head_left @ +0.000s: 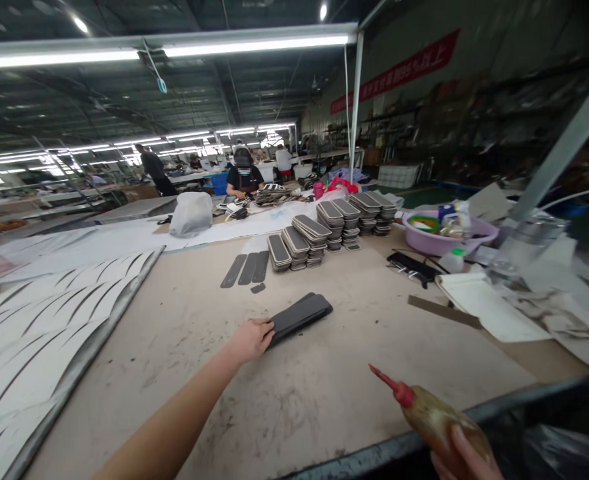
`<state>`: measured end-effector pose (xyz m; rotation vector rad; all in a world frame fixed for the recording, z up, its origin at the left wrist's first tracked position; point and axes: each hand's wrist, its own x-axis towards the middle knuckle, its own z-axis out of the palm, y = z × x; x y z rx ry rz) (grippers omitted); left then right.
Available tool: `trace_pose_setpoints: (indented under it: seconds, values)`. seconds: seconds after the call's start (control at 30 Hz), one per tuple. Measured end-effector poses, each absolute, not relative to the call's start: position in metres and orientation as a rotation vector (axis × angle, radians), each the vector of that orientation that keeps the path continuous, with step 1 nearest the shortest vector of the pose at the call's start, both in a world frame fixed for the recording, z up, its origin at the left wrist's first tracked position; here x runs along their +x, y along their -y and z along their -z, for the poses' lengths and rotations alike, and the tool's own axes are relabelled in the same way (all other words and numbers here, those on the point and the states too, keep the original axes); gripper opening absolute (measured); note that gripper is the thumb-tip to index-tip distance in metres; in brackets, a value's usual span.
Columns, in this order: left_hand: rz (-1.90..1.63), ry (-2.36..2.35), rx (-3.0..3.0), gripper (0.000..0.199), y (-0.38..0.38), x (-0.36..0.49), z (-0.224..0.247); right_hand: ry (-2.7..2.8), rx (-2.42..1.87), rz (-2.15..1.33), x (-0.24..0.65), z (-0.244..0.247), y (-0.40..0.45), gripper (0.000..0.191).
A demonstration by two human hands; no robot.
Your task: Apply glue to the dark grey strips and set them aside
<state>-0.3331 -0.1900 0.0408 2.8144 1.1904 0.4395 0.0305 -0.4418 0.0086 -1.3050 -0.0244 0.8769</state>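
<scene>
My left hand is closed on the near left end of a small stack of dark grey oblong pieces, which lies at a slant on the brown tabletop. At the lower right, my right hand grips a brownish squeeze bottle with a red nozzle that points up and left over the table. Beyond the left hand, several flat dark pieces lie side by side. Behind them stand piles of dark oblong pieces with pale edges.
A purple basin with odds and ends stands at the right. Near it are a phone, a dark strip and white cloth. Slitted white sheets cover the left. Across the table, a person handles pieces.
</scene>
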Motion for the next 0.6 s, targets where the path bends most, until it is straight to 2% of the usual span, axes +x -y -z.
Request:
trace_pose_setpoints:
  seconds: [0.17,0.33,0.47,0.6]
  values:
    - [-0.495,-1.192,2.889,0.028,0.197,-0.323,-0.062,0.2,-1.227,-0.855,0.023,-0.016,0.447,0.056]
    - [-0.879,-1.089,2.941,0.025,0.255,-0.296,-0.079,0.215,-1.102,-0.859,0.023,-0.015,0.457,0.049]
    - [-0.879,-0.854,2.894,0.022,0.323,-0.258,-0.05,0.252,-1.075,-0.853,0.015,-0.024,0.46,0.056]
    - [-0.83,-0.898,2.819,0.018,0.364,-0.246,-0.018,0.473,-1.161,-0.762,0.003,-0.025,0.466,0.056]
